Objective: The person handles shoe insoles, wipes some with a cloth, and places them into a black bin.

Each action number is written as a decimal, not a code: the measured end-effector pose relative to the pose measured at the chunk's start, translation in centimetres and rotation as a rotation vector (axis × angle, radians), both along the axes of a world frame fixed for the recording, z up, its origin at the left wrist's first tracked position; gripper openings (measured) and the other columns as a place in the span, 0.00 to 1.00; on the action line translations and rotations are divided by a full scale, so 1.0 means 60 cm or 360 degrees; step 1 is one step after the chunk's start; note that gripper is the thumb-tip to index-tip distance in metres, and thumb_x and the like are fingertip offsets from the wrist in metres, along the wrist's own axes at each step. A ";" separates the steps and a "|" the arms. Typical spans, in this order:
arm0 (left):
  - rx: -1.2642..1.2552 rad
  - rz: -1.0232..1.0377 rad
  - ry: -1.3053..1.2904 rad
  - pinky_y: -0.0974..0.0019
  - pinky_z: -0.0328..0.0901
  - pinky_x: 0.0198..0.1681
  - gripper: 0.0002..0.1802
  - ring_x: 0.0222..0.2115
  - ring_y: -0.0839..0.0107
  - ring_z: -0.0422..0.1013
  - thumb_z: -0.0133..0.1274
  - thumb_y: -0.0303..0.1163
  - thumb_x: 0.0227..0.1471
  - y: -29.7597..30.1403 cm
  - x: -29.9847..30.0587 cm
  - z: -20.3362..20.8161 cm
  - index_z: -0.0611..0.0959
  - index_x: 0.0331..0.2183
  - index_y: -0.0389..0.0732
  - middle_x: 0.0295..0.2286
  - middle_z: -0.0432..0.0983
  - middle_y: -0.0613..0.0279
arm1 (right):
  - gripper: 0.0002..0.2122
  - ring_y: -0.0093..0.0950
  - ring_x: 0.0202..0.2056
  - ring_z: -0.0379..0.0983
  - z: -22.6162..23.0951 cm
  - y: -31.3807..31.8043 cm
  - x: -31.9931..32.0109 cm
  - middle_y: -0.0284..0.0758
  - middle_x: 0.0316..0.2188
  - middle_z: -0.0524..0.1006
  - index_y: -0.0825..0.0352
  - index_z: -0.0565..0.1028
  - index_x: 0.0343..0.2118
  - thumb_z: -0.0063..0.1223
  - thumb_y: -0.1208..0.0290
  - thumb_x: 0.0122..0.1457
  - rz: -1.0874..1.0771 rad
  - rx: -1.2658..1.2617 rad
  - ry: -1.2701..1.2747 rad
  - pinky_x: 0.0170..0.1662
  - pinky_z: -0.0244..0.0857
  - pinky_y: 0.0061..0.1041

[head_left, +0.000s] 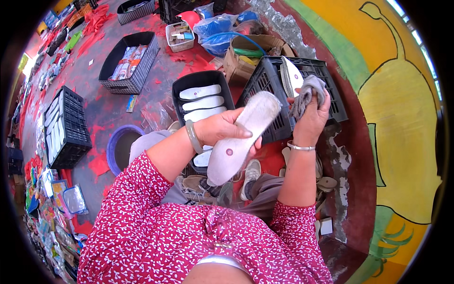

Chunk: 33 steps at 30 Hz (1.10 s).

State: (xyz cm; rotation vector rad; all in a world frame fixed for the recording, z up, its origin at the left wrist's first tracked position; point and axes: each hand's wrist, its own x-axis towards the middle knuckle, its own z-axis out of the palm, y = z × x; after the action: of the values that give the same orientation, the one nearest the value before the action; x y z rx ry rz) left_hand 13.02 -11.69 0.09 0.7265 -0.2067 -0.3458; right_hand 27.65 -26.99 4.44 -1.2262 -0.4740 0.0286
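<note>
My left hand (222, 128) is closed around the middle of a white insole (246, 128), thumb on top and fingertips showing at its far edge. The insole has a small round dark mark near one end and looks greyish and smudged at the other. In my right hand (313, 116), raised to the right of the insole, is a bunched grey cloth (309, 92). Cloth and insole are apart. Behind the insole, a black bin (178, 94) holds several white insoles in a row. More white insoles (292, 75) stand in a black plastic crate (265, 90) behind the cloth.
At the left stands another black crate (78, 128) with insoles, near a purple basin (113, 146) of dark liquid. A patterned bin (125, 85) holds packets. A cardboard box (231, 66) sits behind the crate. The painted wall (402, 118) rises close on the right.
</note>
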 end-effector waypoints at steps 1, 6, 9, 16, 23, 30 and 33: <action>-0.0045 0.0075 0.0053 0.58 0.69 0.40 0.28 0.35 0.62 0.74 0.46 0.22 0.52 0.000 0.000 -0.003 0.58 0.54 0.42 0.36 0.72 0.49 | 0.12 0.29 0.30 0.75 0.004 -0.004 -0.003 0.38 0.34 0.74 0.66 0.63 0.46 0.43 0.70 0.61 0.0040 0.0099 -0.0016 0.33 0.69 0.24; 0.0099 0.0401 0.0176 0.56 0.69 0.42 0.30 0.37 0.60 0.74 0.44 0.18 0.51 0.001 0.016 0.004 0.58 0.55 0.43 0.39 0.72 0.52 | 0.19 0.45 0.52 0.62 -0.009 0.027 -0.061 0.46 0.50 0.65 0.69 0.67 0.39 0.56 0.79 0.40 -0.0172 -0.0837 -0.1376 0.51 0.59 0.38; 0.0280 0.0351 0.0092 0.59 0.70 0.41 0.25 0.36 0.61 0.74 0.45 0.18 0.51 -0.007 0.015 -0.021 0.63 0.51 0.42 0.38 0.73 0.52 | 0.15 0.47 0.49 0.65 -0.033 0.054 -0.070 0.47 0.46 0.68 0.68 0.68 0.38 0.54 0.79 0.45 -0.0098 -0.0881 -0.1500 0.47 0.62 0.35; 0.0255 0.0028 -0.0088 0.61 0.70 0.38 0.23 0.35 0.62 0.74 0.46 0.22 0.53 0.006 -0.009 -0.003 0.63 0.51 0.40 0.35 0.73 0.51 | 0.10 0.30 0.36 0.74 -0.015 0.019 -0.002 0.37 0.36 0.74 0.69 0.67 0.42 0.46 0.72 0.59 0.0332 -0.0058 0.0102 0.37 0.69 0.28; 0.0077 0.0342 0.0093 0.59 0.70 0.38 0.26 0.34 0.61 0.75 0.48 0.24 0.52 0.019 0.006 0.004 0.61 0.52 0.40 0.35 0.73 0.49 | 0.18 0.32 0.46 0.67 -0.024 -0.004 0.017 0.38 0.46 0.68 0.67 0.61 0.53 0.39 0.73 0.60 0.0967 0.0476 0.0475 0.53 0.60 0.32; 0.0135 0.0250 0.0076 0.59 0.70 0.39 0.18 0.34 0.60 0.74 0.47 0.24 0.53 0.007 0.009 -0.011 0.67 0.47 0.39 0.36 0.74 0.50 | 0.17 0.22 0.37 0.72 -0.030 0.048 -0.056 0.33 0.36 0.76 0.68 0.70 0.44 0.56 0.79 0.49 0.0486 -0.0554 -0.0281 0.41 0.65 0.20; 0.0164 0.0221 0.0100 0.60 0.70 0.39 0.18 0.33 0.61 0.74 0.46 0.23 0.53 0.005 0.011 -0.009 0.67 0.47 0.39 0.35 0.74 0.51 | 0.15 0.23 0.35 0.73 -0.033 0.047 -0.057 0.36 0.34 0.76 0.69 0.71 0.41 0.57 0.79 0.48 0.0135 -0.0635 -0.0758 0.40 0.65 0.20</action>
State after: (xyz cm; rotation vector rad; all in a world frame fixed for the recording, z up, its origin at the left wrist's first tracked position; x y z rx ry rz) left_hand 13.66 -11.39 -0.44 0.8261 -0.0788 -0.2480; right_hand 24.21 -24.19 2.47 -1.6101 -0.9690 -0.1041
